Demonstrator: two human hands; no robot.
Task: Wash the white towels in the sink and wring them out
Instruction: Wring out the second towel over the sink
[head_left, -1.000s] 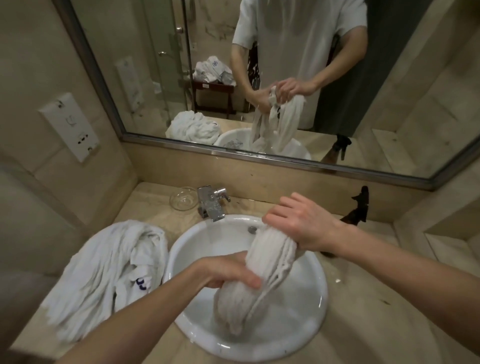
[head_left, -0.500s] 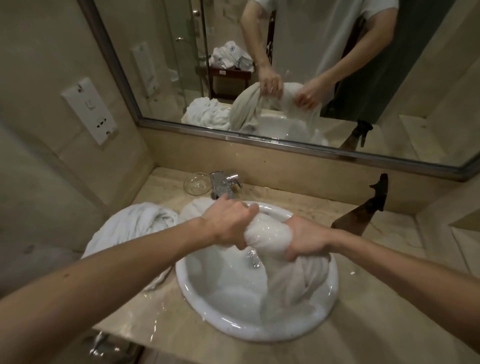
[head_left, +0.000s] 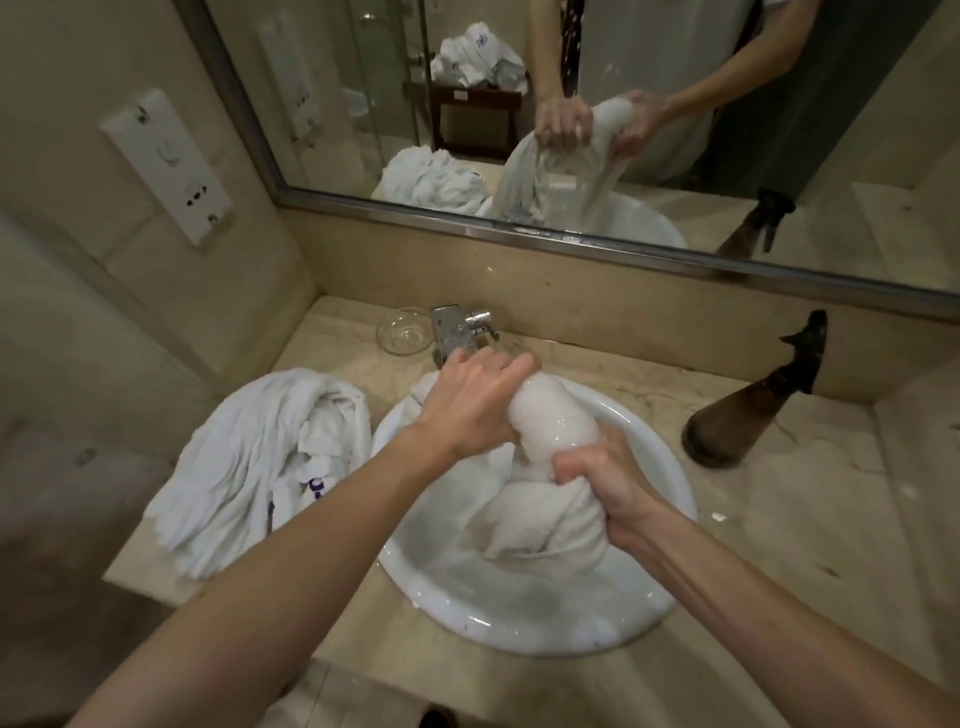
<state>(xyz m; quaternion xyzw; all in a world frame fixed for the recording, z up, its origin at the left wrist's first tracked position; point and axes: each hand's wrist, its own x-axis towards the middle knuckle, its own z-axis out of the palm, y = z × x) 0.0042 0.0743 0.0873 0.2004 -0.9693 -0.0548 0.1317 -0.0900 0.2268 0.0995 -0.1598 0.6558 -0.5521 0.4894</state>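
Over the sink (head_left: 670, 441), my left hand (head_left: 475, 402) and right hand (head_left: 605, 480) are both clenched tight around the wet towel (head_left: 553, 418), its twisted middle bulging between them and its loose end hanging into the basin. Left of the sink, a second white towel (head_left: 249, 462) lies heaped on the counter.

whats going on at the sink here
A person is wringing a wet white towel over the white basin. The left hand and right hand both grip the twisted part, and its loose end hangs into the basin. Another white towel lies heaped on the counter to the left.
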